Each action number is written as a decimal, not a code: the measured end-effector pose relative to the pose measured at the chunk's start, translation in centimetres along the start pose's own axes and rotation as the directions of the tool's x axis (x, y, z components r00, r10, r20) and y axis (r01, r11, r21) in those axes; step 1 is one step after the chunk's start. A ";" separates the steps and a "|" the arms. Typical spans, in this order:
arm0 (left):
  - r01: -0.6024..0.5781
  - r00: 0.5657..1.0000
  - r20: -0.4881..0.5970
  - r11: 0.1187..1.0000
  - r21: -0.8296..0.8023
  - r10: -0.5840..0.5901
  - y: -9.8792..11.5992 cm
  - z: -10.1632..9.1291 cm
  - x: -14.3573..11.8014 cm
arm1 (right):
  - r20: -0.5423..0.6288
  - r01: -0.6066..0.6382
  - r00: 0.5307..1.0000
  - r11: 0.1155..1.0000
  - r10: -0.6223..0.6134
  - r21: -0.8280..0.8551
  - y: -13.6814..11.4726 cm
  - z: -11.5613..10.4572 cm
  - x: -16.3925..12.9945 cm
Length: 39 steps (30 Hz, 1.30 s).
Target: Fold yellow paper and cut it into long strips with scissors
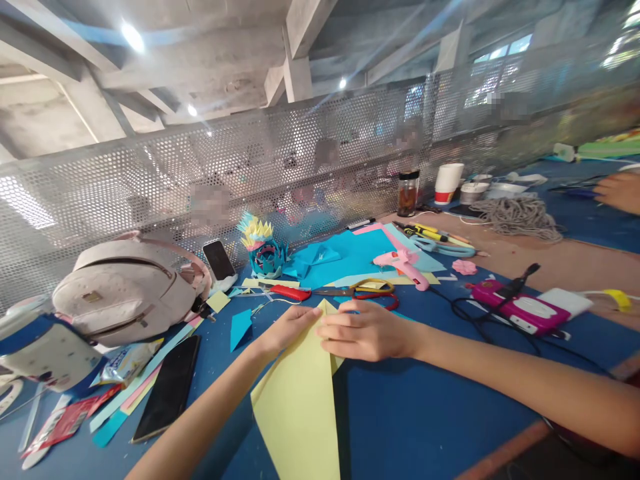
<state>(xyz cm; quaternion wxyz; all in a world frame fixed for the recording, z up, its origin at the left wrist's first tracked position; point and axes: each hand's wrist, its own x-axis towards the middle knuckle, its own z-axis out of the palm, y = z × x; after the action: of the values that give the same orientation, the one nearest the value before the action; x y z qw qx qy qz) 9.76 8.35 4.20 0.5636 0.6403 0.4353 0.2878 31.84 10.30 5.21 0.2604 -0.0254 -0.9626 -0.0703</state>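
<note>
Pressing the yellow paper (300, 393) flat at centre frame, you had your left hand (287, 328) and right hand (363, 330) meeting over its far tip, fingers nearly straight, bearing down and gripping nothing. The folded kite shape lay on the blue table (425, 413), just below the scissors (367, 290). You did best keeping both edges matched along the middle line before creasing outward from the tip.

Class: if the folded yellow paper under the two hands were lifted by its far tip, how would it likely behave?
The yellow paper looks thin, so it would probably droop. Its fold may stiffen it slightly. Being light, it likely slides easily on the blue table.
</note>
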 end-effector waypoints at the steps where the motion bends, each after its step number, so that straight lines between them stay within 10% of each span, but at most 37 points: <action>1: 0.012 1.000 -0.005 0.999 -0.030 -0.012 -0.2 0.1 0.2 | 0.013 0.039 0.999 0.999 -0.039 -0.012 -0.1 0.2 0.1; 9: -0.075 0.997 -0.025 0.992 -0.099 0.073 -1.3 -0.3 -0.4 | -0.035 -0.156 0.986 0.982 0.160 0.111 0.6 1.1 1.4; 14: -0.079 0.992 -0.105 0.996 -0.035 0.075 -3.2 -3.2 -4.9 | 0.122 -0.551 0.824 0.733 0.553 0.399 1.3 0.3 0.9; 21: -0.096 0.993 0.076 0.995 0.023 0.094 -4.4 -3.9 -10.8 | 0.334 -0.703 0.684 0.464 0.648 0.539 2.1 2.2 -0.5; 27: 0.200 0.887 -0.455 0.822 0.534 0.080 -6.8 -0.7 -10.5 | 0.379 -0.714 0.657 0.376 0.652 0.590 2.0 3.8 -1.1; 39: 0.073 0.912 -0.320 0.664 0.744 0.258 -7.0 -1.3 -10.0 | 0.484 -0.636 0.745 0.708 0.460 0.306 3.7 2.7 -2.1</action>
<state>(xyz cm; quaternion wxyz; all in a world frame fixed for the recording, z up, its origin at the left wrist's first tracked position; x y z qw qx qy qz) 2.47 0.08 -1.10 0.1373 0.7625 0.5856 0.2383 32.60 14.34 2.27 0.0803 -0.2674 -0.9288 0.2439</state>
